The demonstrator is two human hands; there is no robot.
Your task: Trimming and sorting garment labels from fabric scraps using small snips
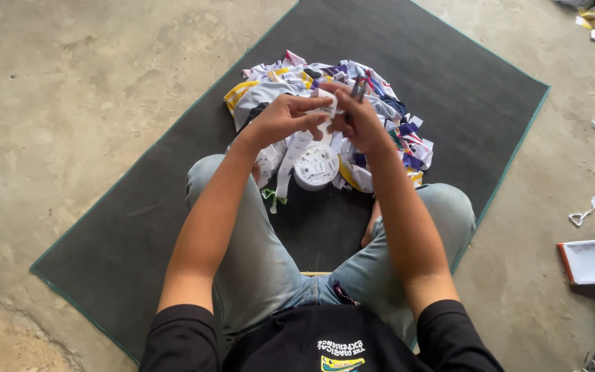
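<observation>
The concrete floor fills the view, bare and open from nine o'clock round to twelve; on it lies a dark mat with a thin green edge, set askew, its corners pointing toward twelve, three and eight o'clock; wide bare stretches of mat lie at two o'clock and at nine o'clock of the heap. The person sits at six o'clock, knees in pale jeans spread apart, a gap of mat showing between them. At the centre, toward twelve o'clock of the knees, sits a heap of cloth scraps, white with yellow, purple and dark blue; its far rim stays well inside the mat's edge. A white roll of label tape rests at the heap's near side, between the knees, a loose strip trailing toward seven o'clock.

Both hands meet above the heap; the left hand pinches a small white label piece between thumb and fingertips, closed narrow on it; the right hand is curled shut round a small dark tool, only its tip showing at twelve o'clock of the knuckles, and touches the same label.

Off the mat, at three o'clock, lies a white sheet with a red edge; smaller scraps lie near it, more at one o'clock.
</observation>
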